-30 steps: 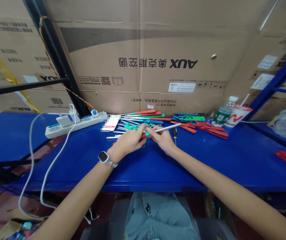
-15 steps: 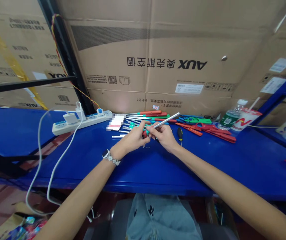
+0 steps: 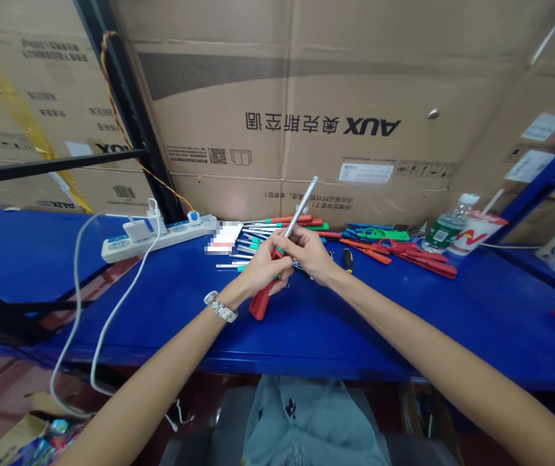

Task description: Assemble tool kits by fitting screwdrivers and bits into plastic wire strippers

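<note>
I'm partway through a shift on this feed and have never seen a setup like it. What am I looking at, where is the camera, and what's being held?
There is no machine here: these are a person's two bare hands. Every picture comes from one camera worn on that person's head, looking forward and down.

The left hand and right hand together hold a red-handled metal rod. Its silver end points up and away; the red handle slants down toward the person.

On the blue table, more silver rods lie behind the hands. To the right are red plastic pieces, a bottle and a cup. A white power strip sits on the left. Printed cardboard stands behind everything.
</note>
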{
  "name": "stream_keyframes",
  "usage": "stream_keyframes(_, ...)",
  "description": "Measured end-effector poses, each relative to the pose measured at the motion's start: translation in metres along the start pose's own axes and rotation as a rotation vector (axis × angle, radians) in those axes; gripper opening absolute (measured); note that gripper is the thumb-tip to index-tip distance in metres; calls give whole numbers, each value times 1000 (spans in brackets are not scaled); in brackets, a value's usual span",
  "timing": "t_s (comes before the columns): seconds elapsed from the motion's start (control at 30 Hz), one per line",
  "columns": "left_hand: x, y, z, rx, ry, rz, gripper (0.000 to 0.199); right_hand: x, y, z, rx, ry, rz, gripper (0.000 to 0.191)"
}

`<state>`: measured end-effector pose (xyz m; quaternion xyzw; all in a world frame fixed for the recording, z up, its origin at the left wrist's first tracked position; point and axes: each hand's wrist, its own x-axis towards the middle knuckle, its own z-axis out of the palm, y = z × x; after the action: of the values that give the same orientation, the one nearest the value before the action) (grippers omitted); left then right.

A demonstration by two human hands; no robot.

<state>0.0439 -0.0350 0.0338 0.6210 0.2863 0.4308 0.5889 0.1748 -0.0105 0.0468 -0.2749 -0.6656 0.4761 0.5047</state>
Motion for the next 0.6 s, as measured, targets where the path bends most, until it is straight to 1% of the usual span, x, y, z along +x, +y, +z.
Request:
stream_keyframes(0.07,1,-4,0,-149,-63,-6,45,-2,3,-2,-5,-19,20,50)
stream_keyframes(0.1,2,-6,0,-212,-81,-9,42,-5,5,-3,0,-8,31,51)
stream_keyframes(0.17,5,-7,0,-280,-74,-21,43,-14,9,-5,29,67,34,50)
stream_keyframes(0.23,12,-5,-1,-276,1,-7,45,-25,13,-6,37,160,15,47)
stream_keyframes(0.3,22,0,-1,-250,122,57,41,-34,17,-5,-14,209,-9,45)
stream_keyframes(0.37,35,7,1,-247,241,143,39,-40,20,-2,-71,182,7,43)
stream_keyframes(0.43,47,13,4,-255,306,185,42,-42,22,0,-80,97,82,41)
stream_keyframes(0.53,60,18,8,-219,298,195,43,-42,24,0,-71,-26,214,36)
stream_keyframes(0.6,64,18,8,-223,283,201,42,-42,25,-4,-119,-29,209,31)
